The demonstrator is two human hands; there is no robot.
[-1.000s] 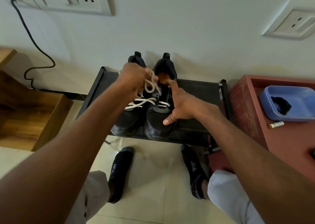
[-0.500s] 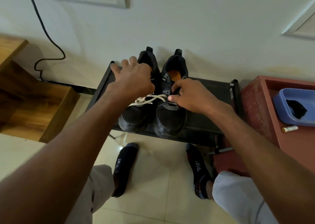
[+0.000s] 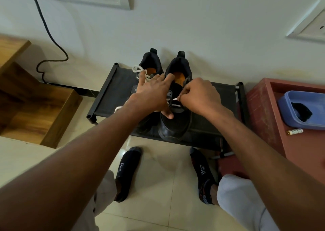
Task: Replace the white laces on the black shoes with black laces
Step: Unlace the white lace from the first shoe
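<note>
Two black shoes stand side by side on a low black rack, heels toward the wall. The right shoe still carries white lace across its lower eyelets. My right hand pinches a piece of that lace at the shoe's tongue. My left hand lies over both shoes with straight fingers reaching into the right shoe's opening and the thumb pressed on its front. The left shoe is mostly hidden under my left hand; loose white lace trails from its collar.
A blue tub with a dark bundle inside, possibly black laces, sits on a red table at the right, beside a small battery. Wooden steps stand at the left. A black cable hangs down the wall. My socked feet rest on the tiled floor.
My left hand let go of the white lace bundle, swung across and now lies over the right shoe. My right hand closed from an open hold into a pinch on the lace.
</note>
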